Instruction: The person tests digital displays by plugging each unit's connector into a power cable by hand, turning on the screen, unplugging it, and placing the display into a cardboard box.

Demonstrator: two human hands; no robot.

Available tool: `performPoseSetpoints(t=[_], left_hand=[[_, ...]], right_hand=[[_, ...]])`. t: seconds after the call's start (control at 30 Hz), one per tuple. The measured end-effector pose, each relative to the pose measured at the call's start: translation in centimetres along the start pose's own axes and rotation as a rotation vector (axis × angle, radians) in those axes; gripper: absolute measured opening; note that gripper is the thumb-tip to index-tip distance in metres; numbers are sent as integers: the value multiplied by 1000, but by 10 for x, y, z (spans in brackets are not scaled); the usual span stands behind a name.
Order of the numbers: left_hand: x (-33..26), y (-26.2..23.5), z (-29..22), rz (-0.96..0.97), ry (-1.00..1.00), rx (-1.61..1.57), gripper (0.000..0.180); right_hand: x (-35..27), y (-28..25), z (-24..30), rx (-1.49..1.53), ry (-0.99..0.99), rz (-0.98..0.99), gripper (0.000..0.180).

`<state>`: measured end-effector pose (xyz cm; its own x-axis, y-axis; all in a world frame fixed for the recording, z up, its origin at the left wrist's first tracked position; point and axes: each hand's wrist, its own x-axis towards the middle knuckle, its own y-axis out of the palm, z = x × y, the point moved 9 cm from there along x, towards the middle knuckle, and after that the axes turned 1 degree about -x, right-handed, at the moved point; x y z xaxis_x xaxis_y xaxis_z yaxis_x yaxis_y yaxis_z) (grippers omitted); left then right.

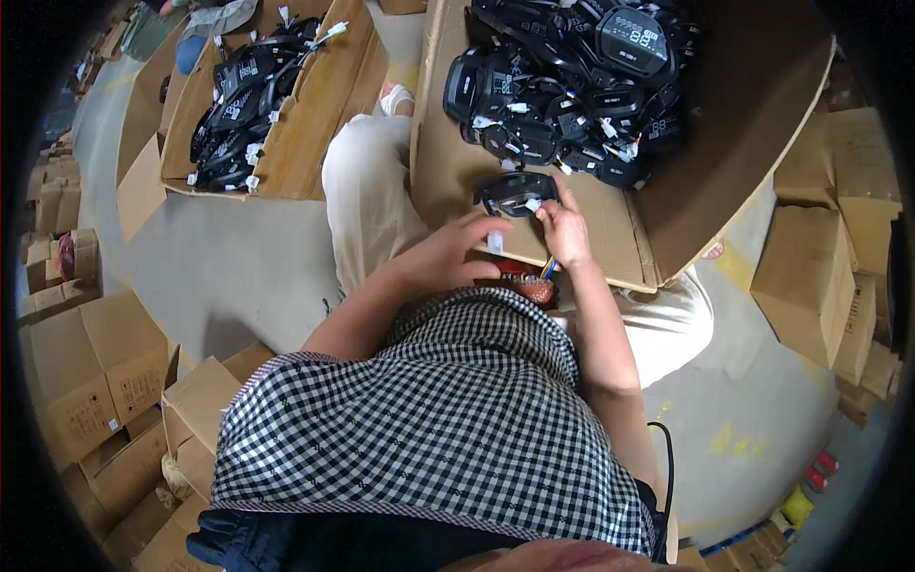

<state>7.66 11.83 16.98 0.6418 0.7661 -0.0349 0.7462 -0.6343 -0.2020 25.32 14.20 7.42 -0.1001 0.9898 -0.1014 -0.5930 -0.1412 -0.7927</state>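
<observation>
A black display unit (519, 191) with a short cable and white plug is gripped in my right hand (566, 232), thumb in front and fingers along its right side. It is just above the near edge of the large cardboard box (448, 195). To its left, my left hand (462, 250) has its thumb and fingers apart. A small white connector (495, 241) shows at its fingertips, and the hand does not close on it. Beneath my hands are coloured wires (549, 268) and a reddish-brown object (536, 290), partly hidden by the checked apron.
A heap of black display units (572, 91) with white plugs fills the far part of the large box. Another open box (305, 172) at far left holds similar units (243, 105). Cardboard boxes (805, 276) stand at right, more boxes (95, 362) at left.
</observation>
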Motion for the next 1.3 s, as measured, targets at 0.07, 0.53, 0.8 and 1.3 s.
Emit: performPoseSetpoints(t=[0.07, 0.53, 0.8, 1.3], left_hand=[[-2, 18, 25, 79, -17, 302, 41], [17, 43, 49, 215, -82, 207, 29], [3, 47, 42, 241, 16, 269, 26], [-3, 8, 13, -87, -29, 258, 24]], right_hand=[[1, 9, -15, -143, 122, 100, 19], [-59, -55, 73, -53, 44, 161, 13], [-65, -54, 121, -493, -422, 191, 16], [-18, -83, 18, 74, 438, 79, 20]])
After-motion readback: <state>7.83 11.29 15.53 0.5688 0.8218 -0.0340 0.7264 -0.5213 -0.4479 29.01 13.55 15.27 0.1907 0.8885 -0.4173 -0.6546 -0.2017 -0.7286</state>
